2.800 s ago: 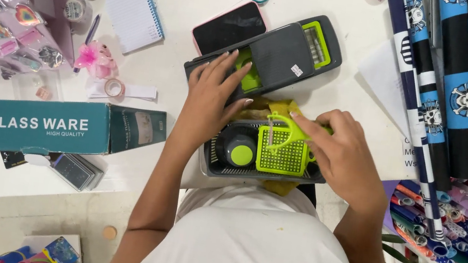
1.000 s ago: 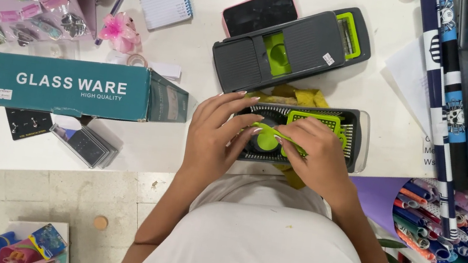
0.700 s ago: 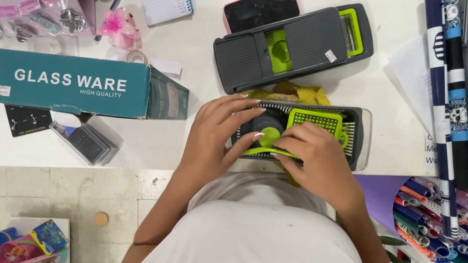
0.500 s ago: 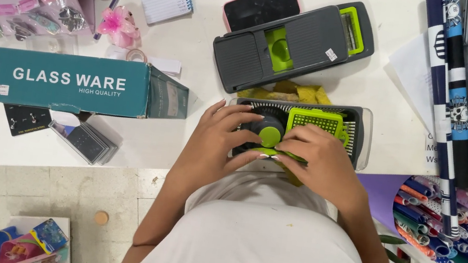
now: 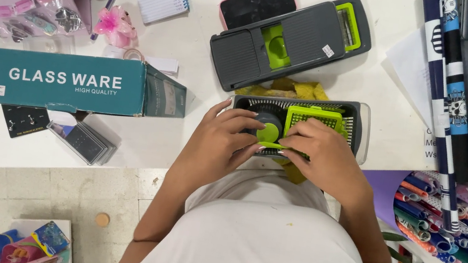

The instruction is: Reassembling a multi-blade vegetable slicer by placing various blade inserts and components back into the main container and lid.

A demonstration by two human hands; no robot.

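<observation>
A dark grey container (image 5: 300,123) with a clear outer wall lies at the near edge of the white desk (image 5: 196,52), just in front of the person's body, and holds green and grey slicer inserts. Both hands work inside it. The left hand (image 5: 216,144) is half curled, its fingers bent over a round grey piece with a green cap (image 5: 269,132), fingertips touching it. The right hand (image 5: 323,157) is likewise curled, fingers pinching the near edge of a green grid insert (image 5: 315,118) that sits in the container. Yellow cloth (image 5: 293,89) shows just behind the container. Beyond it, well apart from the hands, lies a grey slicer lid (image 5: 294,38) with green parts, and a dark phone (image 5: 258,3) next to that. To the left a teal cardboard box (image 5: 77,82) rests on the desk.
</observation>
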